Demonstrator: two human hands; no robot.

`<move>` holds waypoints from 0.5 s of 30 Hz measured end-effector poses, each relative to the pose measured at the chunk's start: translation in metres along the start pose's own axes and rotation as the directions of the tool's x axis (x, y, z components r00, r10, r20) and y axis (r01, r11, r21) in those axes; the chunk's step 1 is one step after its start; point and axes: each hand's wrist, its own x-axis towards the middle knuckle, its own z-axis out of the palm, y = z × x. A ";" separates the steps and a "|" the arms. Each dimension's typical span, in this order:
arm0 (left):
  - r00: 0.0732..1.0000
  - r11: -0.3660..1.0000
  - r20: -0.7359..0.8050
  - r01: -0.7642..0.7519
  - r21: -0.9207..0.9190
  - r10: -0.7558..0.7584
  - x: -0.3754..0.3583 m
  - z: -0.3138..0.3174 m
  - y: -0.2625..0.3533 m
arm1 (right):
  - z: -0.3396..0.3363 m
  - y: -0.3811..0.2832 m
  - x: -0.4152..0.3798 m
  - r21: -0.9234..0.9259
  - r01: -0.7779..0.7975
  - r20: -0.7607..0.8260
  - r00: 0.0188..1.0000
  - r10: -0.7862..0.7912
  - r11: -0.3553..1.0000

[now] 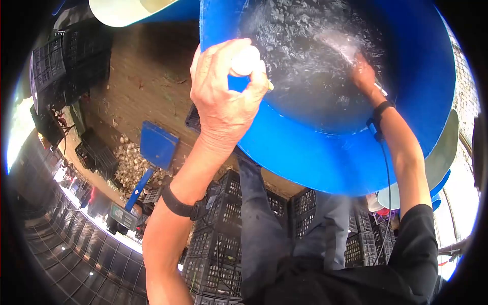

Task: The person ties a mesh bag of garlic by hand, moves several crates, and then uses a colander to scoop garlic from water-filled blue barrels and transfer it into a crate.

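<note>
My left hand (226, 96) is at the near left rim of a large blue tub (305, 157). Its thumb and fingers are closed around a small white round object (245, 61), whose kind I cannot make out. Inside the tub, my right hand (363, 75) reaches into churning, foamy water (310, 61). Splash and motion blur hide its fingers, so what they hold, if anything, does not show. A thin white piece lies by that wrist.
Black plastic crates (221, 239) are stacked below the tub, around my legs. On the ground at left are a platform scale (159, 144) and a pile of small pale pieces (129, 165). More dark crates (48, 63) stand farther left. A cable (387, 178) hangs from my right wrist strap.
</note>
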 end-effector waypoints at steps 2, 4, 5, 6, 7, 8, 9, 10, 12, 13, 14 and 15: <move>1.000 1.000 0.006 0.015 0.006 -0.015 -0.001 0.000 0.003 | 0.031 -0.014 -0.002 -0.117 0.112 -0.043 0.992 -0.118 0.987; 1.000 1.000 0.010 0.027 -0.009 -0.027 -0.002 0.002 0.003 | 0.061 -0.037 -0.007 -0.116 0.111 0.089 0.991 -0.101 0.987; 1.000 1.000 0.012 0.023 0.001 -0.023 -0.001 0.000 0.002 | 0.062 -0.058 -0.015 -0.068 0.127 0.150 0.982 -0.116 0.990; 0.999 1.000 0.031 -0.013 0.008 0.013 0.000 -0.001 0.002 | 0.064 -0.075 -0.024 -0.019 0.139 0.216 0.968 -0.131 0.990; 0.997 0.999 0.053 -0.048 0.013 0.047 0.000 -0.001 0.001 | 0.134 -0.052 -0.015 0.111 0.213 0.064 0.973 -0.220 0.971; 0.997 0.999 0.067 -0.044 0.020 0.042 -0.002 0.000 -0.001 | 0.141 -0.060 -0.024 0.123 0.210 0.074 0.973 -0.220 0.970; 0.997 0.998 0.041 -0.059 0.011 0.058 -0.002 0.002 -0.003 | 0.140 -0.075 -0.040 0.108 0.216 0.135 0.964 -0.230 0.970; 0.997 0.997 0.009 -0.077 0.000 0.077 -0.003 0.003 -0.004 | 0.131 -0.092 -0.056 0.089 0.226 0.190 0.952 -0.239 0.970; 0.998 0.998 0.004 -0.056 -0.005 0.056 -0.004 0.003 -0.004 | 0.094 -0.124 -0.079 0.035 0.250 0.281 0.927 -0.250 0.968; 0.998 0.998 0.008 -0.068 0.005 0.068 -0.003 0.002 -0.005 | 0.077 -0.135 -0.089 0.005 0.263 0.326 0.912 -0.250 0.965; 0.997 0.997 0.008 -0.083 0.012 0.083 -0.002 0.001 -0.005 | 0.065 -0.138 -0.094 -0.029 0.275 0.368 0.897 -0.246 0.961; 0.997 0.997 0.001 -0.081 0.003 0.081 -0.002 0.000 -0.003 | 0.071 -0.122 -0.101 0.015 0.366 0.237 0.903 -0.359 0.930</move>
